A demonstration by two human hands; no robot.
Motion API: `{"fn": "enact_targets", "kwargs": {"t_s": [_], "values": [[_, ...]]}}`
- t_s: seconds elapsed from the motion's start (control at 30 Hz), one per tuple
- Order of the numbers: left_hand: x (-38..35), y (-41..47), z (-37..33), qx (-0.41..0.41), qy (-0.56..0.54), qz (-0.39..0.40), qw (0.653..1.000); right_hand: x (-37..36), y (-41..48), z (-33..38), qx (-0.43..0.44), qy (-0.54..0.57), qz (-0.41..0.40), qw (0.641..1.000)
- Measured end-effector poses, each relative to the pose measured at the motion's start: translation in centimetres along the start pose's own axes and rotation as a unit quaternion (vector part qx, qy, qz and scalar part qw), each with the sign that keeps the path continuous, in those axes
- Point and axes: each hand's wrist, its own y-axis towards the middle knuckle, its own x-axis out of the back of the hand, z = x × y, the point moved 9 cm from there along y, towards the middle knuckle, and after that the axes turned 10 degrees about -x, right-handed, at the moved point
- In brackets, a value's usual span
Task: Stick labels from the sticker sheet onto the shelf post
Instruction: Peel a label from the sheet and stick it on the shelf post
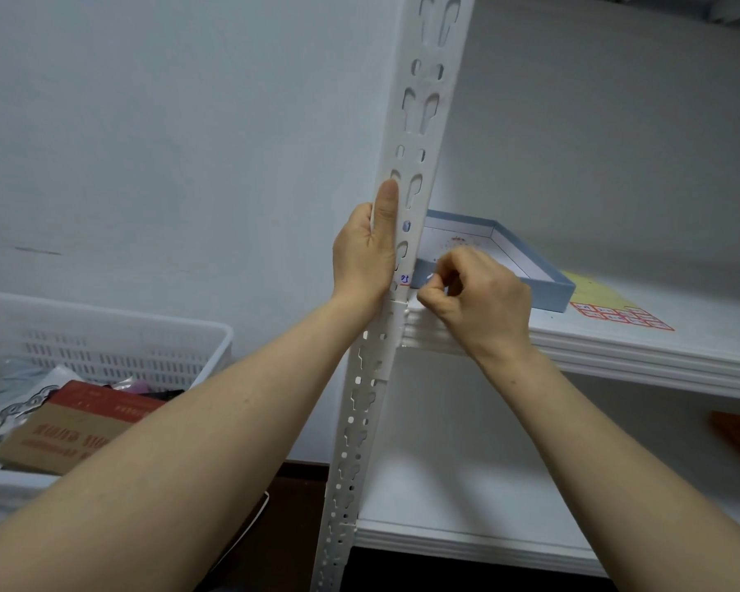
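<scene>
The white perforated shelf post [419, 121] runs up the middle of the view. My left hand [366, 254] holds the post from its left side, thumb lying straight up along its front. A small label with blue writing [406, 278] sits on the post just right of that hand. My right hand [475, 292] is beside the post at the label's level, fingers curled, thumb and forefinger pinched together at the label's edge. The sticker sheet [622, 316], yellow with red-framed labels, lies on the shelf board to the right.
A shallow blue-rimmed box lid [560, 288] lies on the upper shelf board [658, 356] behind my right hand. A white slotted basket [116, 335] with a cardboard box [73, 425] stands at the left. A lower shelf board [466, 540] is beneath.
</scene>
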Motion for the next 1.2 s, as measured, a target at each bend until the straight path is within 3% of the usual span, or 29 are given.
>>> {"fn": "enact_targets", "kwargs": {"t_s": [0.13,0.27,0.33,0.37,0.43,0.5,0.57,0.67,0.83,1.2], "values": [[0.1,0.0,0.0,-0.002,0.007,-0.008,1.0,0.2,0.6,-1.7,-0.09,0.073,0.067,0.991],[0.0,-0.4,-0.2,0.026,0.004,0.001,1.0,0.0,0.9,-3.5,-0.193,0.184,0.139,0.954],[0.3,-0.9,-0.9,0.022,0.064,-0.022,0.997,0.3,1.1,-4.2,-0.235,0.242,0.158,0.928],[1.0,-1.1,-2.0,-0.018,0.126,-0.054,0.99,0.5,1.2,-4.5,-0.254,0.272,0.161,0.914],[1.4,-1.8,-5.8,-0.174,0.209,-0.111,0.956,0.9,1.5,-5.2,-0.286,0.321,0.158,0.889],[-0.5,-2.7,-8.3,-0.319,0.199,-0.058,0.925,1.3,1.7,-5.8,-0.31,0.351,0.152,0.87],[-3.0,-3.5,-9.3,-0.365,0.16,0.042,0.916,1.7,1.9,-6.5,-0.328,0.367,0.149,0.858],[-5.1,-3.8,-8.4,-0.314,0.158,0.106,0.93,2.2,1.9,-7.1,-0.346,0.395,0.153,0.837],[-6.8,-2.6,-6.1,-0.162,0.111,0.11,0.974,2.9,2.3,-9.1,-0.38,0.411,0.146,0.816],[-10.4,-2.1,-5.1,-0.085,0.066,0.166,0.98,2.3,3.4,-11.0,-0.37,0.352,0.176,0.842]]}}
